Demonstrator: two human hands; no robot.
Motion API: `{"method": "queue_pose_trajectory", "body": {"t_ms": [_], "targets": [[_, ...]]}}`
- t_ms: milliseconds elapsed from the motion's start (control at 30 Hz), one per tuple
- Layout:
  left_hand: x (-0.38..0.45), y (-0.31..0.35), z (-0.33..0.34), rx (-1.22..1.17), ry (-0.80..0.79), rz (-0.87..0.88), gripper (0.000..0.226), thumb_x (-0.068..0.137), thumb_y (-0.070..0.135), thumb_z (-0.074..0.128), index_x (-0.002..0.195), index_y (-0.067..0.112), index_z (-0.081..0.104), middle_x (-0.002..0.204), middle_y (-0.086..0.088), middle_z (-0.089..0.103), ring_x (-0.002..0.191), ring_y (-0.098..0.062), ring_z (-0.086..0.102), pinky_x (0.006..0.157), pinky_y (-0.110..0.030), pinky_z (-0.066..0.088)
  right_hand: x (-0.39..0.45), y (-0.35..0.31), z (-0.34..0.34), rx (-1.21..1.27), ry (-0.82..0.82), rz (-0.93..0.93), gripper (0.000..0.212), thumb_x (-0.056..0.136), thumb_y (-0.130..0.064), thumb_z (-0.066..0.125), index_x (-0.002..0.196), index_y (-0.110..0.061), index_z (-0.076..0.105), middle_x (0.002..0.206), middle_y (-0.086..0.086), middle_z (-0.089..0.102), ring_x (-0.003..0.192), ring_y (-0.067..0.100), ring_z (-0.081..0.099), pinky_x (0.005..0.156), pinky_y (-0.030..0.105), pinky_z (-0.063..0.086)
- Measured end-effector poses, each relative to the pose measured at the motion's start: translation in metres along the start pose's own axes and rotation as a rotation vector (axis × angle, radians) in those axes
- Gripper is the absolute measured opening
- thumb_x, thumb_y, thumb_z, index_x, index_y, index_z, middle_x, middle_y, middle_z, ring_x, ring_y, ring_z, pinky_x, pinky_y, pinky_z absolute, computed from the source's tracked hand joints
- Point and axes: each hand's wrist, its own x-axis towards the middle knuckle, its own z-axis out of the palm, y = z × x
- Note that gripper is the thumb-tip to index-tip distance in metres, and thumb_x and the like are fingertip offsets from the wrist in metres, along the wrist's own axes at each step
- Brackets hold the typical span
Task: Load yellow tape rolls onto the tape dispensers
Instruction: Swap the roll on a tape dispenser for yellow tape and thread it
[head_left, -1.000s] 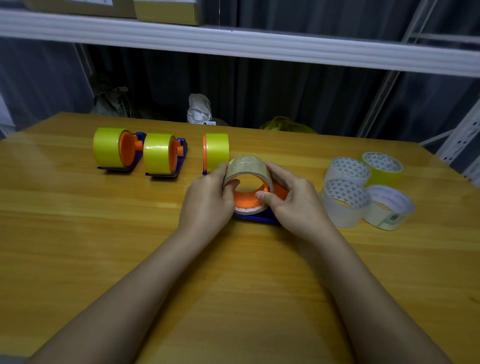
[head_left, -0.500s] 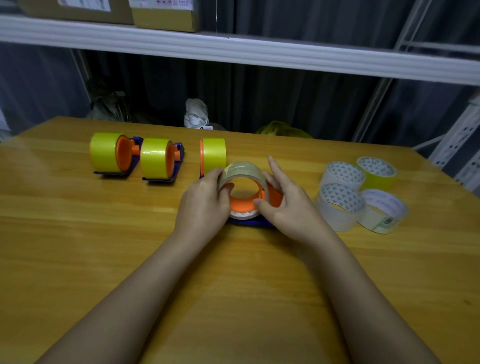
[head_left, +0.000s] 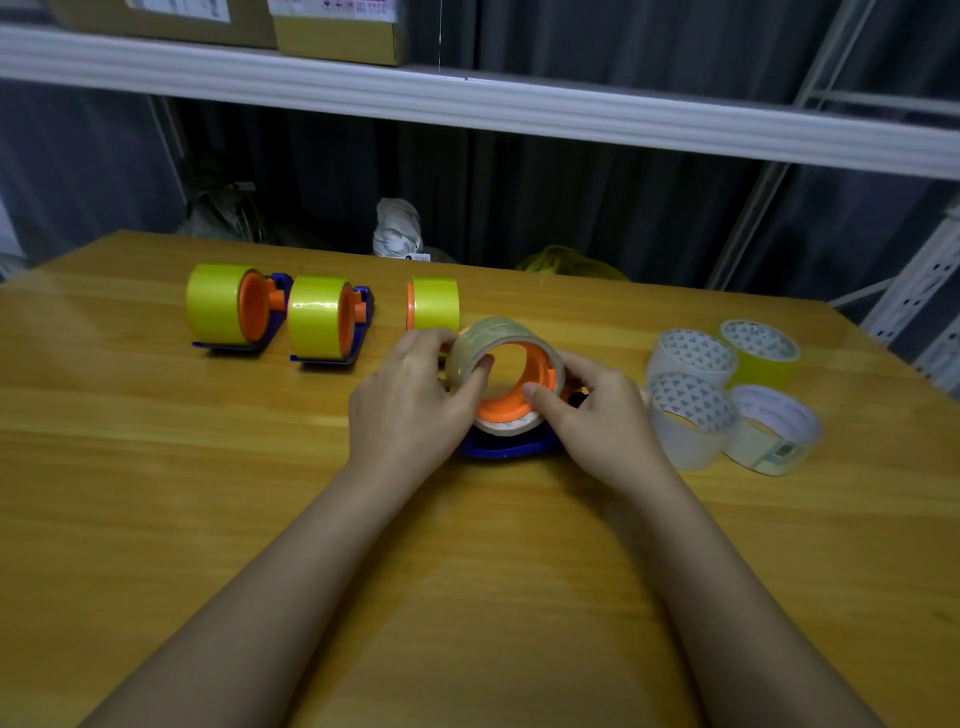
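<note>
glossy tape rolls (head_left: 318, 317), smooth wooden table (head_left: 156, 493)

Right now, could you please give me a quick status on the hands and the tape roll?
Both hands, left and right, gripping the tape roll. Roll sits around the orange hub of the blue dispenser. Spare rolls close right, not touching.

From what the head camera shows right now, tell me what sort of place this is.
Probably a stockroom or packing area: cardboard boxes sit on a metal shelf over a wooden table, spare tape rolls are piled at the right, and loaded tape dispensers are lined up at the left.
</note>
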Motion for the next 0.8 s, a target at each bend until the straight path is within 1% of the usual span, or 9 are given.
{"method": "queue_pose_trajectory", "body": {"t_ms": [67, 133, 300, 433, 500, 567, 633, 700, 800], "targets": [[0.0, 0.002, -0.002, 0.003, 0.014, 0.011, 0.043, 0.085, 0.054, 0.054, 0.115, 0.024, 0.055, 0.115, 0.009, 0.057, 0.081, -0.013, 0.064, 0.068, -0.036, 0.052, 0.0, 0.001, 0.002, 0.098, 0.015, 0.022, 0.035, 0.085, -0.046, 0.062, 0.119, -0.038, 0.062, 0.097, -0.024, 0.065, 0.108, 0.009, 0.058, 0.107, 0.045, 0.034], [-0.001, 0.004, -0.003, -0.007, 0.021, 0.021, 0.042, 0.084, 0.054, 0.054, 0.113, 0.023, 0.053, 0.113, 0.01, 0.055, 0.083, -0.014, 0.063, 0.065, -0.036, 0.052, -0.001, 0.002, 0.003, 0.144, 0.024, 0.031, 0.035, 0.082, -0.05, 0.06, 0.116, -0.041, 0.063, 0.095, -0.024, 0.068, 0.105, 0.009, 0.06, 0.102, 0.048, 0.04], [0.0, 0.003, -0.003, -0.016, 0.009, 0.018, 0.04, 0.085, 0.052, 0.054, 0.112, 0.023, 0.051, 0.11, 0.009, 0.052, 0.082, -0.014, 0.062, 0.063, -0.035, 0.051, 0.0, -0.002, 0.005, 0.199, -0.041, 0.025, 0.026, 0.073, -0.055, 0.054, 0.096, -0.067, 0.055, 0.091, -0.033, 0.066, 0.103, 0.006, 0.061, 0.104, 0.048, 0.039], [-0.001, 0.003, -0.003, -0.026, 0.009, 0.038, 0.04, 0.085, 0.048, 0.056, 0.114, 0.021, 0.051, 0.112, 0.007, 0.053, 0.084, -0.015, 0.062, 0.063, -0.034, 0.05, 0.002, -0.002, 0.009, 0.245, -0.035, 0.043, 0.032, 0.062, -0.063, 0.056, 0.092, -0.072, 0.052, 0.093, -0.03, 0.068, 0.103, 0.005, 0.063, 0.103, 0.05, 0.039], [-0.002, 0.004, -0.003, -0.03, 0.005, 0.061, 0.041, 0.085, 0.043, 0.059, 0.117, 0.019, 0.052, 0.114, 0.005, 0.053, 0.087, -0.016, 0.06, 0.063, -0.029, 0.043, 0.002, -0.002, 0.009, 0.27, -0.011, 0.052, 0.03, 0.063, -0.059, 0.061, 0.09, -0.069, 0.055, 0.092, -0.027, 0.07, 0.101, 0.004, 0.064, 0.102, 0.05, 0.039], [-0.004, 0.006, -0.001, -0.022, -0.013, 0.086, 0.045, 0.084, 0.038, 0.062, 0.122, 0.016, 0.05, 0.118, 0.003, 0.053, 0.094, -0.016, 0.058, 0.067, -0.025, 0.038, 0.001, -0.002, 0.007, 0.306, 0.034, 0.069, 0.024, 0.072, -0.04, 0.071, 0.086, -0.057, 0.061, 0.089, -0.023, 0.07, 0.098, 0.003, 0.065, 0.098, 0.047, 0.046], [-0.007, 0.008, 0.001, -0.014, -0.033, 0.098, 0.05, 0.082, 0.034, 0.065, 0.125, 0.015, 0.047, 0.121, 0.001, 0.051, 0.1, -0.017, 0.056, 0.071, -0.023, 0.037, 0.0, -0.001, 0.007, 0.334, 0.079, 0.089, 0.03, 0.08, -0.019, 0.074, 0.089, -0.045, 0.061, 0.093, -0.017, 0.07, 0.096, 0.004, 0.066, 0.091, 0.041, 0.053], [-0.01, 0.01, 0.003, 0.008, -0.031, 0.113, 0.052, 0.081, 0.03, 0.067, 0.125, 0.013, 0.045, 0.12, -0.001, 0.05, 0.102, -0.019, 0.054, 0.072, -0.024, 0.037, 0.0, -0.001, 0.008, 0.334, 0.116, 0.097, 0.032, 0.081, -0.014, 0.072, 0.103, -0.037, 0.062, 0.096, -0.012, 0.07, 0.096, 0.005, 0.066, 0.089, 0.039, 0.054], [-0.013, 0.015, 0.004, 0.04, -0.012, 0.139, 0.05, 0.079, 0.027, 0.067, 0.121, 0.01, 0.046, 0.117, -0.003, 0.05, 0.1, -0.022, 0.053, 0.071, -0.025, 0.034, 0.001, -0.003, 0.009, 0.306, 0.186, 0.086, 0.033, 0.082, -0.018, 0.071, 0.111, -0.03, 0.066, 0.093, -0.016, 0.069, 0.096, 0.006, 0.065, 0.09, 0.04, 0.052]]}}
